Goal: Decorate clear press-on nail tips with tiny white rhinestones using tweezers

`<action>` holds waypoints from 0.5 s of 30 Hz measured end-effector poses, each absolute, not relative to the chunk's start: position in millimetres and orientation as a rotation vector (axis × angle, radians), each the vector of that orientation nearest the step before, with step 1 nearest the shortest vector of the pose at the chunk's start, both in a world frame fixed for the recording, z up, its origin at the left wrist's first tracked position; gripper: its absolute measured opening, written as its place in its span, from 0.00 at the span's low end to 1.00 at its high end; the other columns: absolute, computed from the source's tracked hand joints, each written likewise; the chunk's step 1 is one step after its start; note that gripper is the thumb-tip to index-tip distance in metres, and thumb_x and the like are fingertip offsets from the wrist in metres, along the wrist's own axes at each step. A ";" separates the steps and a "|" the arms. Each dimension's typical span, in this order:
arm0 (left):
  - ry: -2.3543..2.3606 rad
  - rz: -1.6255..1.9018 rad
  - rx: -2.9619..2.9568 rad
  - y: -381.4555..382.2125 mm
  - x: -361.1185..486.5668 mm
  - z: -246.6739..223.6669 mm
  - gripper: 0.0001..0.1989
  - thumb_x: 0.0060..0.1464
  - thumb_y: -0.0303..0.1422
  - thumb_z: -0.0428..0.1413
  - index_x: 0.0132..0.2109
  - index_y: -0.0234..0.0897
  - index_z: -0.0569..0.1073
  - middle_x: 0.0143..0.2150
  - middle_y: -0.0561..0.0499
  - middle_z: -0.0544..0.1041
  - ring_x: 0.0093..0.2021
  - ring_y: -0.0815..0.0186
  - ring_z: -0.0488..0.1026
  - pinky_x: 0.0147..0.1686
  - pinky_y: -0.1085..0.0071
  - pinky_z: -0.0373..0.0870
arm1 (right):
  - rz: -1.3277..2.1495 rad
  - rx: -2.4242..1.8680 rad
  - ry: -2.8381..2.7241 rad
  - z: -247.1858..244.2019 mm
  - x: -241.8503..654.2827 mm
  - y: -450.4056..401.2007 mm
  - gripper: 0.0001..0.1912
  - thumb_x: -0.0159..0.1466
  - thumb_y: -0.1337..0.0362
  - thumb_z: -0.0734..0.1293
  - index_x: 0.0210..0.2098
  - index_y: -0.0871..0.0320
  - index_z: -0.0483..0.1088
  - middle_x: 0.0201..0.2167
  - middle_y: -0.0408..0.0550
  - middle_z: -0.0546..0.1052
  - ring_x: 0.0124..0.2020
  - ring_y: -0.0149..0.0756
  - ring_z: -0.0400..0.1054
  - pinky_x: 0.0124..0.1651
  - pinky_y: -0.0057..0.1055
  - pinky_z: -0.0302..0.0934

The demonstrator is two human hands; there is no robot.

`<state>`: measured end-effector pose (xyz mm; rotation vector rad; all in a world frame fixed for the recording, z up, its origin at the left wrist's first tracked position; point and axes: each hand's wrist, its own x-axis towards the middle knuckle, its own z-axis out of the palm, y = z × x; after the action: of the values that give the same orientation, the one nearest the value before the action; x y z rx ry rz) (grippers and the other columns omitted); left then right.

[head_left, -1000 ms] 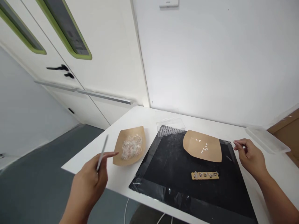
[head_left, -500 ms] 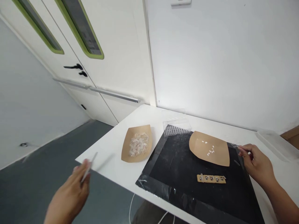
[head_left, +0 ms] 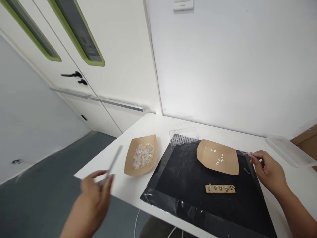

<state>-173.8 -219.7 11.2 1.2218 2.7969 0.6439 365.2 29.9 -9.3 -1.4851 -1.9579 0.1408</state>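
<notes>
White table (head_left: pixel 153 127) with a black mat (head_left: pixel 188 165).
Right hand (head_left: pixel 268 172) pressed together on a thin strip (head_left: pixel 248 153); left hand (head_left: pixel 92 201) blurred around a slim stick (head_left: pixel 114 161), grip unclear. Clear pieces (head_left: pixel 142 156) in a paper tray (head_left: pixel 129 168) looked light, brittle, best held by edges.

A white door (head_left: pixel 123 72) stands at eleven o'clock, with green-framed windows, a black handle (head_left: pixel 71 75) and a metal rail (head_left: pixel 116 103). A white wall (head_left: pixel 223 66) fills twelve to one o'clock, with a small plate (head_left: pixel 183 5) high up. On the white table (head_left: pixel 153 125), a clear plastic tray (head_left: pixel 289 152) sits at two o'clock, beside brown cardboard (head_left: pixel 305 142). Grey floor (head_left: pixel 49 168) spreads at nine o'clock; a white cable (head_left: pixel 136 221) hangs at six.
</notes>
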 end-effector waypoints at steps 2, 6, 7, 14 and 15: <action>2.519 0.584 1.401 -194.6 -132.0 20.3 0.27 0.69 0.51 0.40 0.62 0.36 0.63 0.42 0.41 0.84 0.39 0.50 0.85 0.37 0.62 0.76 | 0.142 -1.469 -1.963 -8.3 364.7 29.1 0.22 0.72 0.41 0.61 0.41 0.51 0.74 0.35 0.47 0.81 0.26 0.38 0.70 0.32 0.37 0.64; 2.339 0.139 1.738 -157.4 -69.8 26.4 0.17 0.73 0.40 0.41 0.59 0.43 0.68 0.49 0.42 0.83 0.45 0.52 0.84 0.38 0.64 0.74 | 0.141 -1.465 -1.952 -6.5 362.7 28.0 0.21 0.72 0.42 0.61 0.41 0.51 0.73 0.35 0.45 0.81 0.26 0.36 0.69 0.32 0.36 0.63; 2.321 0.071 1.801 -151.4 -60.6 24.5 0.16 0.73 0.38 0.42 0.58 0.42 0.70 0.49 0.42 0.83 0.45 0.52 0.83 0.38 0.64 0.74 | 0.141 -1.459 -1.952 -6.3 362.1 27.9 0.21 0.72 0.42 0.61 0.41 0.51 0.73 0.35 0.45 0.80 0.26 0.36 0.69 0.32 0.35 0.63; 2.193 0.222 2.219 -137.7 -50.0 8.7 0.16 0.70 0.41 0.51 0.55 0.39 0.76 0.52 0.41 0.76 0.52 0.51 0.76 0.50 0.57 0.75 | 0.129 -1.418 -2.011 -5.4 358.5 26.3 0.18 0.74 0.46 0.61 0.41 0.52 0.73 0.34 0.45 0.80 0.27 0.35 0.70 0.32 0.33 0.63; 2.208 0.303 2.251 -137.4 -55.2 10.6 0.17 0.70 0.43 0.50 0.54 0.40 0.77 0.52 0.41 0.76 0.52 0.50 0.75 0.53 0.54 0.74 | 0.126 -1.405 -2.025 -5.0 358.0 26.1 0.18 0.74 0.47 0.61 0.40 0.52 0.73 0.34 0.45 0.80 0.27 0.35 0.70 0.32 0.33 0.63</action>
<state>-55.2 -137.4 10.6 2.2506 2.2083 0.3031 358.0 26.1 -5.0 -1.4048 -2.0248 0.1264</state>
